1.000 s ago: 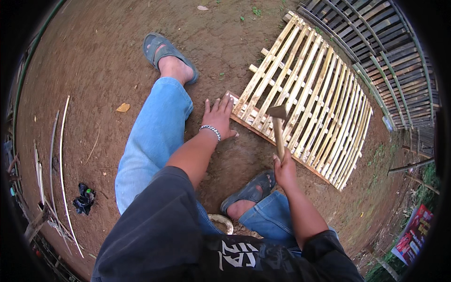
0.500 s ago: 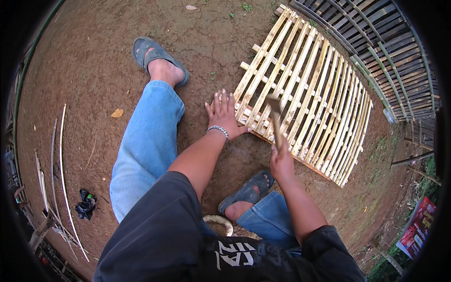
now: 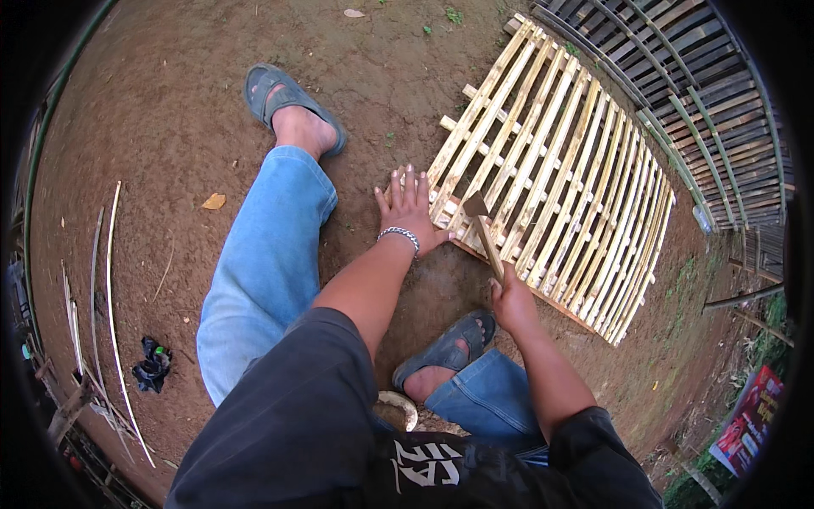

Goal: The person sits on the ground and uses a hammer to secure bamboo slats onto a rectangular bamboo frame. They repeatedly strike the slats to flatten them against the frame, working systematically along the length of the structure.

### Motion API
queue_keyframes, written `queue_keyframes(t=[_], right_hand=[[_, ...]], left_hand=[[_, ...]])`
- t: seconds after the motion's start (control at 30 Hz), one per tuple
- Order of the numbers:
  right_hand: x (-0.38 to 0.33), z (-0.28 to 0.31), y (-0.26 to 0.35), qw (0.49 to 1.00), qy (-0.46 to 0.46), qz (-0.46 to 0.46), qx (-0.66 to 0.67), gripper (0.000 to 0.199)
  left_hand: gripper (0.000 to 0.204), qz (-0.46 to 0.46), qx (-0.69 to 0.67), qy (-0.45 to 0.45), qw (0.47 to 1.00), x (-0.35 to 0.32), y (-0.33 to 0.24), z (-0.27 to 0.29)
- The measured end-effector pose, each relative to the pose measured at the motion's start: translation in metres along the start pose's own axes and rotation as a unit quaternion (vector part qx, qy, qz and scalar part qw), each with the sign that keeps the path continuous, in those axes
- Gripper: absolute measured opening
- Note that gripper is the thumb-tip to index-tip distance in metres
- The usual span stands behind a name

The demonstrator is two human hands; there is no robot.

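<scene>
Slatted panel (image 3: 570, 180), far right: split bamboo, smooth, slight sheen. Hammer-like tool (image 3: 490, 244): matt wooden handle, dull metal head. Chain bracelet (image 3: 400, 232): shiny metal. Jeans (image 3: 271, 229): matt denim. Crumpled bag (image 3: 153, 366), left: glossy plastic film. Ground (image 3: 170, 127): rough, matt earth.

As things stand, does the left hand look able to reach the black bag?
Probably not: the left hand rests at a corner of the slatted panel, and the jeans-clad left leg lies between it and the black bag.

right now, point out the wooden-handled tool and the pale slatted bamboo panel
Wooden-handled tool (image 3: 490, 247), head view: on the handle.
Pale slatted bamboo panel (image 3: 548, 167), head view: among the slats near its middle.
</scene>
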State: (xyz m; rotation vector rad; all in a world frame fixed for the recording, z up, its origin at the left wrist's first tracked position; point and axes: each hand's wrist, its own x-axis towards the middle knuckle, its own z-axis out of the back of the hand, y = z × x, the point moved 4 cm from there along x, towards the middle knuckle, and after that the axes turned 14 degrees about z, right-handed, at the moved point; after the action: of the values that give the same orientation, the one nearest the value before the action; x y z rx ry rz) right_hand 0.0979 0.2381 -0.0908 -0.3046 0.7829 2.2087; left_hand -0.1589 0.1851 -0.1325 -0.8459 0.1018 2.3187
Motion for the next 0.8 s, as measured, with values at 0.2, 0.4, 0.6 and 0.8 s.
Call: queue_keyframes(t=[0.2,0.4,0.6,0.8], right_hand=[[-0.002,0.044,0.055,0.989,-0.114,0.092,0.018,0.048],[-0.006,0.050,0.019,0.989,0.061,0.027,-0.133,0.048],[-0.014,0.050,0.040,0.992,-0.089,0.084,-0.023,0.048],[-0.011,0.033,0.028,0.992,0.079,0.005,-0.098,0.051]], left_hand=[[0.132,0.013,-0.001,0.005,1.000,-0.005,0.008,-0.001],[0.131,0.007,-0.006,0.010,1.000,-0.006,0.004,0.002],[0.130,0.001,-0.013,0.000,1.000,-0.005,0.008,-0.001],[0.131,0.005,-0.005,0.007,1.000,-0.004,0.010,-0.005]])
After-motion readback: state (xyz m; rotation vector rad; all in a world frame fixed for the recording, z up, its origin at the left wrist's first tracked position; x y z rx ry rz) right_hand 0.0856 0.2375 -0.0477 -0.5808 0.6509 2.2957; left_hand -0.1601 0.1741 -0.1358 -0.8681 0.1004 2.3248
